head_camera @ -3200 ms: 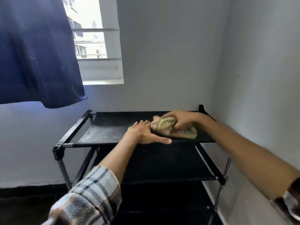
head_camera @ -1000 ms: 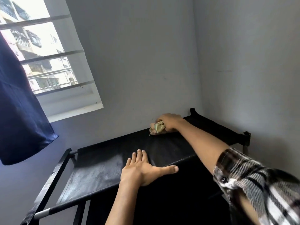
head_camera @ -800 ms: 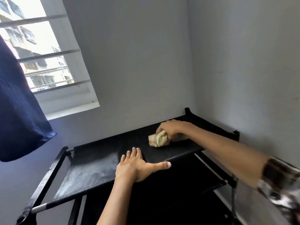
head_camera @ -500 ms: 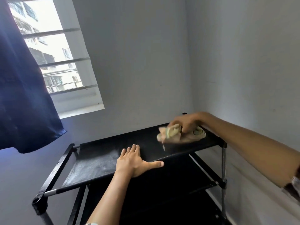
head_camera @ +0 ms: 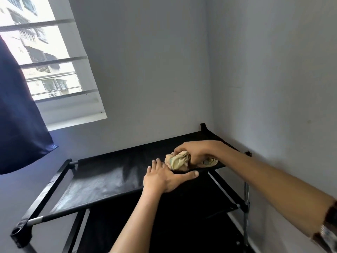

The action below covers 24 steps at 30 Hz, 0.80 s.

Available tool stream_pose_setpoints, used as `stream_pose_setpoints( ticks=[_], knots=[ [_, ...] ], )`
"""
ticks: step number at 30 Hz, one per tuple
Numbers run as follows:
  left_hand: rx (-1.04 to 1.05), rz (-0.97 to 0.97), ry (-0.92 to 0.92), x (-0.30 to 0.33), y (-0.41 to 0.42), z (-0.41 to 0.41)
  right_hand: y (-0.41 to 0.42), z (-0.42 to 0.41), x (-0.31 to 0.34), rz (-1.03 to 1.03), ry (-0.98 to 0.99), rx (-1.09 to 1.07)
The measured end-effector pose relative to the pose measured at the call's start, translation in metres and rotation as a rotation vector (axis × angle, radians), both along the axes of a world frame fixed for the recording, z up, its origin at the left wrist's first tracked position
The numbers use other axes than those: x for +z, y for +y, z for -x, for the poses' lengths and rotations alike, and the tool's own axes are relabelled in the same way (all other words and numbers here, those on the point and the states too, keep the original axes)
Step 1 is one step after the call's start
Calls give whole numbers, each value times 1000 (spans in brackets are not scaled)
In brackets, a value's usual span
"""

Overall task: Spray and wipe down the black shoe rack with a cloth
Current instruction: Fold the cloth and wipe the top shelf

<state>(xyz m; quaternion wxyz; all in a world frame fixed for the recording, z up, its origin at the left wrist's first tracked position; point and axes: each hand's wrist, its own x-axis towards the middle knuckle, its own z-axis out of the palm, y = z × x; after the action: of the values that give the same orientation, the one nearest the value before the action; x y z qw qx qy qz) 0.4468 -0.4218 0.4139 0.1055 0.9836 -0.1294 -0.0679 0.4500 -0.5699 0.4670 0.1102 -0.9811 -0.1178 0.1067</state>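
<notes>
Midway: our right hand (head_camera: 197, 149) clutches cloth (head_camera: 177, 160) on shoe rack (head_camera: 102, 181) top; left hand (head_camera: 164, 178) flat, fingers spread; lower shelves look undone.

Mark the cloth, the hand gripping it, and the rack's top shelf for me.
cloth (head_camera: 177, 160): head view, on the bunched pale folds left of the fingers.
right hand (head_camera: 196, 150): head view, on the back of the hand.
top shelf (head_camera: 102, 181): head view, on bare black fabric left of the left hand.
</notes>
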Motion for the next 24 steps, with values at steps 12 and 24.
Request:
stream_pose_setpoints(
  ticks=[12,24],
  knots=[
    [16,-107,-56,-2,-3,5,-26,-90,-20,17,-351,-243],
    [30,-83,-23,0,-6,4,-49,6,-8,70,-91,-49]
  ],
)
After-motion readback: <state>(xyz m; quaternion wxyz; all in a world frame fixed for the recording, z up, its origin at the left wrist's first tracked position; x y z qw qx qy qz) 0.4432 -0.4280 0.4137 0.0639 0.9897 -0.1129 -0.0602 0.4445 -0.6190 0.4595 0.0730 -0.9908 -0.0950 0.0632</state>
